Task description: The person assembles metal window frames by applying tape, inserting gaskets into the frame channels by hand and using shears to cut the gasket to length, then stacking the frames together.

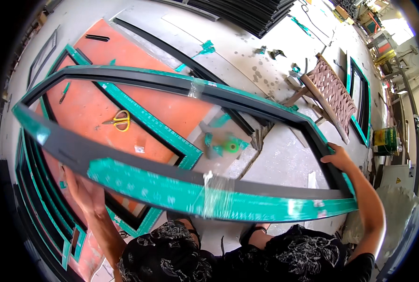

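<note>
A long dark grey window frame (139, 162), partly covered in green protective film, is raised across my view, tilted. Clear tape wraps the middle of both long rails. My right hand (338, 157) is closed round its short right side, fingertips curled over the inner edge. Toward the left end, my left hand (85, 190) holds the near rail from below; part of its fingers is hidden by the rail. Through the opening show yellow-handled scissors (120, 121) on an orange board (85, 105), and another green-filmed frame (146, 113) lying there.
Several green-edged frames (38, 188) are stacked at left. A stool with a woven seat (330, 91) lies tipped at right, near a standing frame (359, 101) and a green tin (385, 141). Dark profiles (256, 16) are piled at the back. A green tape roll (231, 146) sits beyond the frame.
</note>
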Demonstrator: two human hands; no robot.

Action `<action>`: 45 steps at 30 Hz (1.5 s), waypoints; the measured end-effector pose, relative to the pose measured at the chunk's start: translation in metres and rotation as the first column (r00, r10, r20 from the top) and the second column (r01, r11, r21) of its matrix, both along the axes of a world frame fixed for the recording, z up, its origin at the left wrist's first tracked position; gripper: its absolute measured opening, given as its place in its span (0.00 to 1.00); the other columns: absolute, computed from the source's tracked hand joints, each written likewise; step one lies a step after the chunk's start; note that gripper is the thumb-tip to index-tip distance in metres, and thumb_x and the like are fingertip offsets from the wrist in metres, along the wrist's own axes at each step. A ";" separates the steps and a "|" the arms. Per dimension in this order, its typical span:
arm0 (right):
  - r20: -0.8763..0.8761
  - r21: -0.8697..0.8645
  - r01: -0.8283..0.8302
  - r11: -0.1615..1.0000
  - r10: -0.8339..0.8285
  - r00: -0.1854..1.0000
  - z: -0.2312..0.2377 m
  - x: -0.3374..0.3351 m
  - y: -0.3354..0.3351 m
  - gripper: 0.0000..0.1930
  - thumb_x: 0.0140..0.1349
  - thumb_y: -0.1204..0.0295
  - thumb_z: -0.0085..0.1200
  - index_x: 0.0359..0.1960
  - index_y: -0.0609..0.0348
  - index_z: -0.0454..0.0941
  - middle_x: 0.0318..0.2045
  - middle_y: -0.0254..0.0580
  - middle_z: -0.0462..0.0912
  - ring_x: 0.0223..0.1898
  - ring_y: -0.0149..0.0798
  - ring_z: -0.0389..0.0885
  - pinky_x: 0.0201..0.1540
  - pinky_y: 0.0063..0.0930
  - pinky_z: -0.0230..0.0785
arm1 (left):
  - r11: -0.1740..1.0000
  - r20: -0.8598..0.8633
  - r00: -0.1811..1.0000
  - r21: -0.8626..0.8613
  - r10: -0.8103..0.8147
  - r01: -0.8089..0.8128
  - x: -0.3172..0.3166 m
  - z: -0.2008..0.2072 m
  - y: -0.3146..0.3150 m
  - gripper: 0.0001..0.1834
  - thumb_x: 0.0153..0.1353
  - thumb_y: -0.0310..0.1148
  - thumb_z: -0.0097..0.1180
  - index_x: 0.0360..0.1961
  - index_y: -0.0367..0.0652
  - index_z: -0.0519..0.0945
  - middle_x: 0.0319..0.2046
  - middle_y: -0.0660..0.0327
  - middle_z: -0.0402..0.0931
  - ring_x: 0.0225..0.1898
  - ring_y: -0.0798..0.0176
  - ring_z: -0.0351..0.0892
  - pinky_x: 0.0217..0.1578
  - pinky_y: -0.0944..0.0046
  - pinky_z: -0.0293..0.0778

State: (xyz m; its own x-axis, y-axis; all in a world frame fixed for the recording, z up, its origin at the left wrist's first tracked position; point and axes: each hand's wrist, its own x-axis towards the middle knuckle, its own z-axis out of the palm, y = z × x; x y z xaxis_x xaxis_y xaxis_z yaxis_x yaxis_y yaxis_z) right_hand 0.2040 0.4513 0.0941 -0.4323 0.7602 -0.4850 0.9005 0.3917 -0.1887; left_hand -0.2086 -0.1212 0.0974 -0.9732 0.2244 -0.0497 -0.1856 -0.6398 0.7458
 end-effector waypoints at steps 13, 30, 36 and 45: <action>0.357 -0.486 -0.008 0.874 0.206 0.911 0.005 0.029 0.052 0.43 0.45 0.43 0.62 0.60 0.59 0.73 0.49 0.56 0.81 0.49 0.46 0.80 0.54 0.32 0.70 | 0.959 -0.084 0.971 -0.195 -0.225 0.206 -0.097 0.120 0.141 0.16 0.67 0.38 0.54 0.53 0.45 0.76 0.48 0.64 0.80 0.47 0.66 0.79 0.47 0.65 0.74; 0.348 -0.598 0.091 0.796 0.156 0.925 0.020 -0.038 0.058 0.47 0.39 0.48 0.71 0.56 0.74 0.72 0.51 0.64 0.79 0.54 0.48 0.78 0.57 0.32 0.68 | 0.874 0.186 0.948 -0.464 0.257 -0.146 -0.162 0.135 0.256 0.27 0.65 0.54 0.49 0.54 0.44 0.75 0.48 0.60 0.76 0.48 0.60 0.75 0.53 0.61 0.70; 0.615 -0.566 -0.061 0.822 0.470 0.633 0.009 -0.053 0.079 0.35 0.50 0.44 0.61 0.50 0.62 0.80 0.41 0.56 0.83 0.41 0.49 0.83 0.46 0.35 0.75 | 0.811 0.249 0.910 -0.569 0.331 -0.139 -0.178 0.131 0.282 0.39 0.66 0.63 0.43 0.53 0.30 0.72 0.50 0.52 0.75 0.50 0.56 0.74 0.55 0.60 0.69; -0.524 -0.196 -0.658 0.727 0.490 0.697 0.247 -0.473 -0.134 0.27 0.63 0.50 0.52 0.51 0.63 0.76 0.43 0.57 0.81 0.45 0.58 0.79 0.47 0.43 0.71 | 0.420 -0.071 0.855 -0.849 0.514 -0.322 -0.189 0.110 0.291 0.39 0.67 0.62 0.42 0.47 0.25 0.69 0.41 0.44 0.77 0.41 0.53 0.77 0.47 0.58 0.72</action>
State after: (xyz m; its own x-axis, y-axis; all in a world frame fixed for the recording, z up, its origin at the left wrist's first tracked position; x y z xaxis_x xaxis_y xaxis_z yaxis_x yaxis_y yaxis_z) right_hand -0.2690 0.3173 0.3416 -0.9399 0.1073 -0.3241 0.3157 0.6347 -0.7053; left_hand -0.3978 0.1703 0.2070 -0.8844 -0.4429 -0.1475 -0.2553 0.1944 0.9471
